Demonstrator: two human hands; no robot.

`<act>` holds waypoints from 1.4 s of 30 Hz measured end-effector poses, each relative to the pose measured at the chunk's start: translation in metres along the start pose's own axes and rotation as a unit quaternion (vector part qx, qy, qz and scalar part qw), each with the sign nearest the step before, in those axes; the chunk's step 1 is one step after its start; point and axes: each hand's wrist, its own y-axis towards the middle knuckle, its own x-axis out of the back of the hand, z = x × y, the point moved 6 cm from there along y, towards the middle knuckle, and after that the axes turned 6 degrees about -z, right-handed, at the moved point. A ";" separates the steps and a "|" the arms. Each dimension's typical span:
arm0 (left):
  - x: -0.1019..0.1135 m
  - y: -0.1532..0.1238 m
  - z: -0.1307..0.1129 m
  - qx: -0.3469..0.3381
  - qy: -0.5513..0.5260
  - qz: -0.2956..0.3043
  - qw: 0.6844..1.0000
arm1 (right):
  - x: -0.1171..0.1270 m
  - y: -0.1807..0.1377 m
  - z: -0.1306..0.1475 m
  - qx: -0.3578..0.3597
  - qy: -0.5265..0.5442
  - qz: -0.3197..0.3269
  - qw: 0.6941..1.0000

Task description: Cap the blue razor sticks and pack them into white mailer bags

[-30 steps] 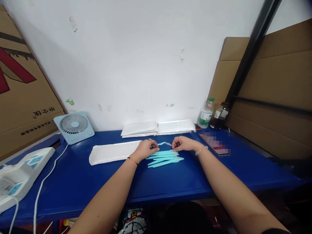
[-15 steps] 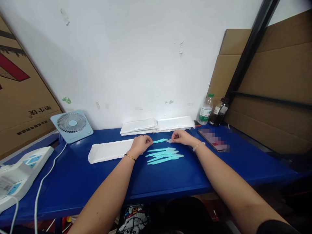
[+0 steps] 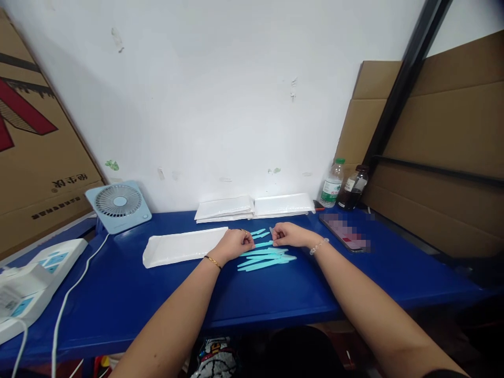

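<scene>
Between my two hands is a slim turquoise eyebrow razor (image 3: 263, 244), level above the blue table. My left hand (image 3: 236, 243) pinches its handle end, and the fingers of my right hand (image 3: 289, 234) are closed on its other end. A small clear cap (image 3: 271, 231) shows beside my right fingertips; whether it is held I cannot tell. Just behind lie a couple more turquoise razors (image 3: 260, 234). In front, several razors (image 3: 265, 259) overlap in a loose pile, some with pale capped ends. To the left, partly behind my left hand, lies a white padded envelope (image 3: 183, 247).
Two stacks of white envelopes (image 3: 224, 208) lie along the wall. A blue fan (image 3: 120, 202) and a white power strip (image 3: 59, 262) stand left. On the right are a phone (image 3: 342, 231), a water bottle (image 3: 333, 184) and a dark drink bottle (image 3: 353, 189). Cardboard flanks the table (image 3: 315, 294).
A razor that my left hand held now lies behind my hands. Both hands have come closer together, nearer the pile, with a razor between them. The camera view has tilted slightly upward.
</scene>
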 end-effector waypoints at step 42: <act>0.018 0.003 0.002 0.002 0.101 -0.095 0.990 | 0.014 0.004 -0.004 -0.029 0.034 -0.078 0.996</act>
